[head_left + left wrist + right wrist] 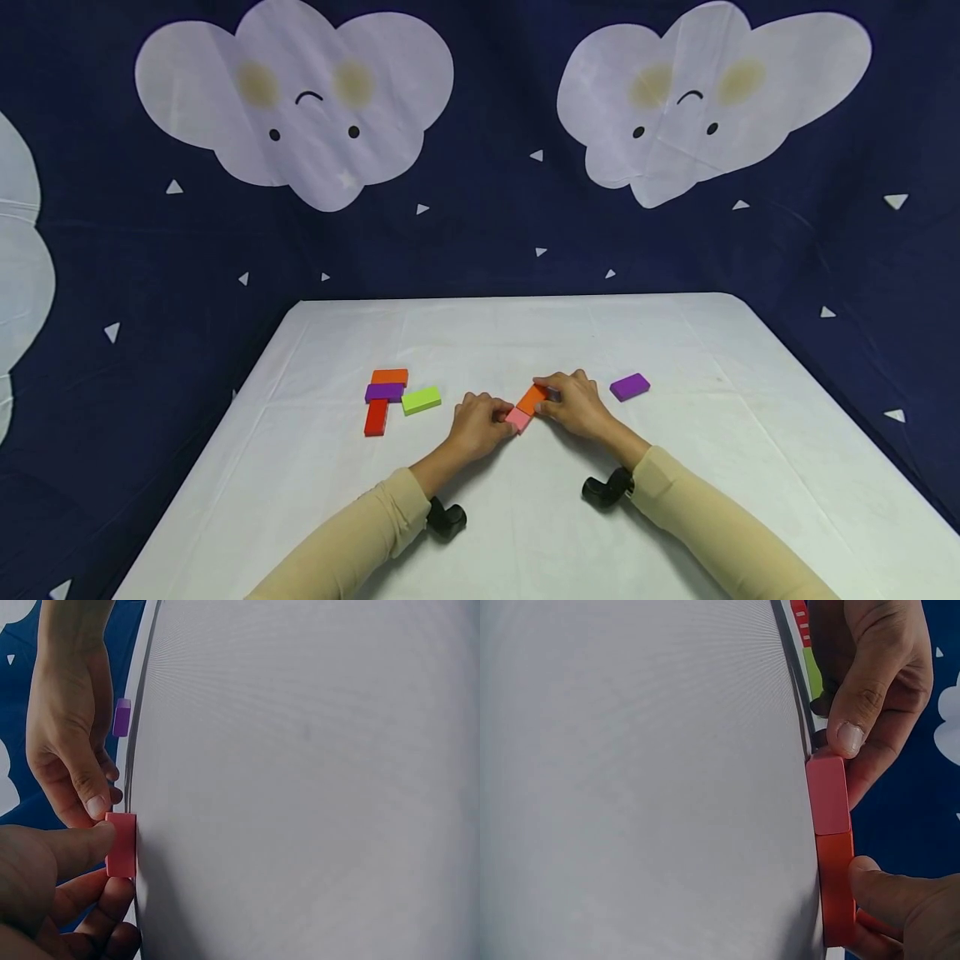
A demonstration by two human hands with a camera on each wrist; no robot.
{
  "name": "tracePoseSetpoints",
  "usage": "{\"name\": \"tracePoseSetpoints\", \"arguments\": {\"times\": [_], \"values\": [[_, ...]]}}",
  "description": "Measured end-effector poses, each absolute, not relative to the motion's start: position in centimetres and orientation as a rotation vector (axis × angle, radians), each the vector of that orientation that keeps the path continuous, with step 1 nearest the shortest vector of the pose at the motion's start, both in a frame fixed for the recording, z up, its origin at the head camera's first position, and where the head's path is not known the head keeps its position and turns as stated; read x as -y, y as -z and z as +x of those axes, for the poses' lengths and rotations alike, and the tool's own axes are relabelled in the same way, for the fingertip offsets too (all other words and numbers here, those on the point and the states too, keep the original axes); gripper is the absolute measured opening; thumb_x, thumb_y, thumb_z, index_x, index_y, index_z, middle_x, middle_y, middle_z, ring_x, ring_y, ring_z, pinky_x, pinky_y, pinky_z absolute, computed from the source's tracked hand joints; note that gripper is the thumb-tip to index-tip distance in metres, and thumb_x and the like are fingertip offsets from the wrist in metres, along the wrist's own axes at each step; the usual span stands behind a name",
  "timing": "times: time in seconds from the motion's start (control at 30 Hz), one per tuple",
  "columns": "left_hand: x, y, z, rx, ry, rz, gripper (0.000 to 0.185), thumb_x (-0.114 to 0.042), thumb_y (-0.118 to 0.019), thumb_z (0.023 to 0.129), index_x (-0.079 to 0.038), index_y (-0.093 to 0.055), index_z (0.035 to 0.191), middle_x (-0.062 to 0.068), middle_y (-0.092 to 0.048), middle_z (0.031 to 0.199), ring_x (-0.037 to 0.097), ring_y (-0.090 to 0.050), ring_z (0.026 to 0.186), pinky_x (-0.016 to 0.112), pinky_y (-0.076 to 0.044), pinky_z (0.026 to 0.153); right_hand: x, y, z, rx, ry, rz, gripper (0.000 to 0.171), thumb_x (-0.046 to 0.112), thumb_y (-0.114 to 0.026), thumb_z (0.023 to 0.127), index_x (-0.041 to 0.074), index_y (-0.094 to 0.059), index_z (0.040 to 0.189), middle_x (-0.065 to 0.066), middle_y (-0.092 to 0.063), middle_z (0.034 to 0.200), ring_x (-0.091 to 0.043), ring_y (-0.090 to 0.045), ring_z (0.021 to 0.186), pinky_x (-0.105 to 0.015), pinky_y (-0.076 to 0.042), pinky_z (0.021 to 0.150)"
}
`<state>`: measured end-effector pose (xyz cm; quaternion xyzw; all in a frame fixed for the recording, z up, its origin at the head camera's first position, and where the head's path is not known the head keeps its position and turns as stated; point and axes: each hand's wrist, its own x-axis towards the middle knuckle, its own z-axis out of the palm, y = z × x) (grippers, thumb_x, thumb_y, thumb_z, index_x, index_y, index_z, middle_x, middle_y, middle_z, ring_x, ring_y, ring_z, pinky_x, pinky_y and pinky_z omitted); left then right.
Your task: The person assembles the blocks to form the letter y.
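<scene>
Near the middle of the table a pink block (518, 419) and an orange block (532, 400) lie end to end in a slanted line. My left hand (481, 424) pinches the pink block between thumb and fingers at its left side. On the orange block, my right hand (578, 403) has thumb and fingers closed at its sides. In the right wrist view the end of the pink block (828, 795) meets the orange block (835, 889). The left wrist view shows my left thumb (94, 838) over the pink block's edge.
To the left, an orange block (390, 377), a purple block (385, 392) and a red block (377, 417) touch in a group, with a lime green block (422, 401) beside them. Another purple block (630, 387) lies right of my right hand. A dark cloud-patterned cloth (480, 225) hangs behind the white table (525, 533).
</scene>
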<state>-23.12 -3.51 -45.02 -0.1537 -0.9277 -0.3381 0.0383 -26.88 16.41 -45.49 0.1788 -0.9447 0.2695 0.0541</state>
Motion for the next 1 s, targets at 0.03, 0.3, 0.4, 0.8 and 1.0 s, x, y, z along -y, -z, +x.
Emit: {"name": "tracePoseSetpoints", "arguments": {"times": [0.03, 0.3, 0.4, 0.8, 1.0], "values": [[3.5, 45.0, -23.1, 2.846, 1.038, -0.470, 0.028, -0.021, -0.076, 0.075, -0.010, -0.074, 0.101, 0.001, -0.062, 0.077, 0.015, -0.045, 0.080, 0.029, -0.028, 0.071, -16.4, 45.5, -26.9, 2.869, -0.820, 0.544, 0.045, 0.026, -0.074, 0.077, 0.015, -0.066, 0.120, -0.007, -0.068, 0.117, -0.023, -0.047, 0.089, -0.039, -0.032, 0.078], [3.5, 45.1, -23.2, 2.851, 1.033, -0.464, 0.028, -0.021, -0.076, 0.075, -0.010, -0.074, 0.100, 0.001, -0.061, 0.078, 0.015, -0.045, 0.081, 0.029, -0.028, 0.071, -16.3, 45.5, -26.9, 2.873, -0.839, 0.551, 0.045, 0.025, -0.073, 0.079, 0.015, -0.065, 0.121, -0.006, -0.067, 0.119, -0.024, -0.047, 0.091, -0.039, -0.031, 0.078], [3.5, 45.1, -23.2, 2.856, 1.033, -0.457, 0.027, -0.022, -0.076, 0.076, -0.010, -0.074, 0.101, 0.001, -0.061, 0.078, 0.015, -0.045, 0.081, 0.029, -0.028, 0.071, -16.2, 45.4, -26.9, 2.876, -0.843, 0.548, 0.045, 0.025, -0.073, 0.079, 0.015, -0.065, 0.121, -0.006, -0.067, 0.119, -0.023, -0.047, 0.091, -0.039, -0.031, 0.078], [3.8, 44.7, -23.3, 2.821, 1.102, -0.442, 0.030, -0.020, -0.074, 0.077, -0.010, -0.072, 0.105, 0.003, -0.061, 0.082, 0.016, -0.044, 0.083, 0.029, -0.029, 0.073, -17.2, 44.9, -26.9, 2.859, -0.873, 0.508, 0.046, 0.029, -0.072, 0.080, 0.014, -0.064, 0.123, -0.008, -0.066, 0.122, -0.026, -0.048, 0.096, -0.042, -0.032, 0.083], [4.2, 44.5, -23.7, 2.797, 1.179, -0.491, 0.033, -0.016, -0.072, 0.078, -0.009, -0.070, 0.110, 0.007, -0.065, 0.096, 0.018, -0.045, 0.087, 0.032, -0.033, 0.079, -18.2, 44.8, -26.8, 2.860, -0.899, 0.468, 0.046, 0.033, -0.070, 0.082, 0.016, -0.062, 0.125, -0.006, -0.064, 0.125, -0.025, -0.048, 0.100, -0.038, -0.032, 0.083]]}}
